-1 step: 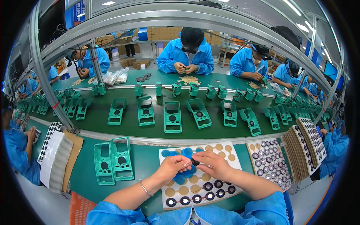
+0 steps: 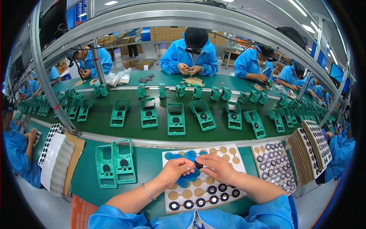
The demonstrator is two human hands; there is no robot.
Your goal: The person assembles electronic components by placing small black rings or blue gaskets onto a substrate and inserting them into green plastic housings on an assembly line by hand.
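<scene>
Black disc [image 2: 198, 165] at right hand's [image 2: 220, 168] fingertips.

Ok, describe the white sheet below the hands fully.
Flat and card-like, the white sheet lies slightly askew on the green bench. Tan round patches run across it; black discs with pale centres line its near part, and blue film-like pieces lie farther back. The left hand and right hand partly hide it; contact is unclear.
</scene>
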